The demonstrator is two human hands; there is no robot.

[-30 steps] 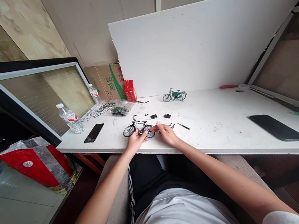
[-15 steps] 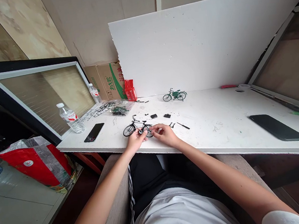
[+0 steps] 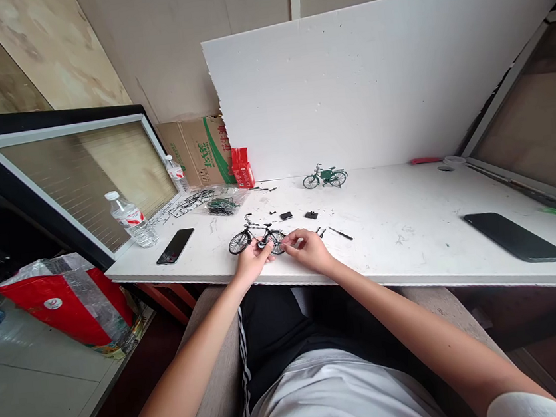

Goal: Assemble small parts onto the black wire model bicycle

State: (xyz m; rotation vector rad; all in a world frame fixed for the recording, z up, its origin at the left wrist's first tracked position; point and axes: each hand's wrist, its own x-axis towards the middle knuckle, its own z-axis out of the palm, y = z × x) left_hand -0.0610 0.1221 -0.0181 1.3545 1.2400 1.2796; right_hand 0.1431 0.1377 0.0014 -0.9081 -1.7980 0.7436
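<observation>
Both hands meet at the near edge of the white table [image 3: 413,246]. The left hand [image 3: 251,263] has its fingers pinched around the rear part of a small black model bicycle [image 3: 256,238], which stands upright on its wheels just beyond the knuckles. The right hand [image 3: 307,250] comes in from the other side, fingertips closed against the rear wheel; it is probably gripping some tiny part there, but the view is too small to be sure.

Just right of the right hand lie a thin black tool [image 3: 341,234] and a few small dark bits. A little beyond the hands sit two small black pieces [image 3: 297,216]. Left of the left hand lies a dark phone [image 3: 175,246], with a water bottle [image 3: 131,220] past it. Far to the right rests another phone [image 3: 517,237].

Farther back stand a green model bicycle [image 3: 325,177], a clear bag of parts [image 3: 222,203], and a small red box [image 3: 242,168] against the white board [image 3: 369,84].
</observation>
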